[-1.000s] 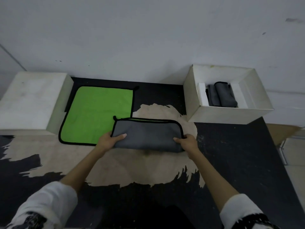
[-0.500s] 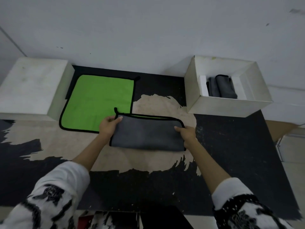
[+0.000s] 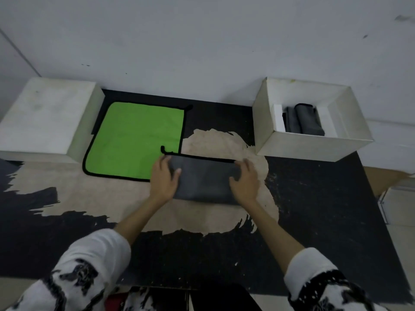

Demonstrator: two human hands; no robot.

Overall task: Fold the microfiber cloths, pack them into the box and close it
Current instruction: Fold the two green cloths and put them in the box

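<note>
A folded grey microfiber cloth [image 3: 203, 180] with black trim lies on the worn floor mat in front of me. My left hand [image 3: 165, 178] rests flat on its left end and my right hand [image 3: 244, 180] on its right end, both pressing down. A green cloth [image 3: 137, 140] lies spread open to the left behind it, its near right corner under the grey cloth. The open white box [image 3: 298, 151] stands at the right against the wall, with folded grey cloths [image 3: 305, 120] inside.
A white lid-like box [image 3: 45, 117] sits upside down at the left by the wall. The black mat [image 3: 314, 198] has a worn tan patch in its middle. A wall runs behind everything.
Both hands moved from pinching the grey cloth's side edges to lying on top of its two ends. The camera has shifted a little closer.
</note>
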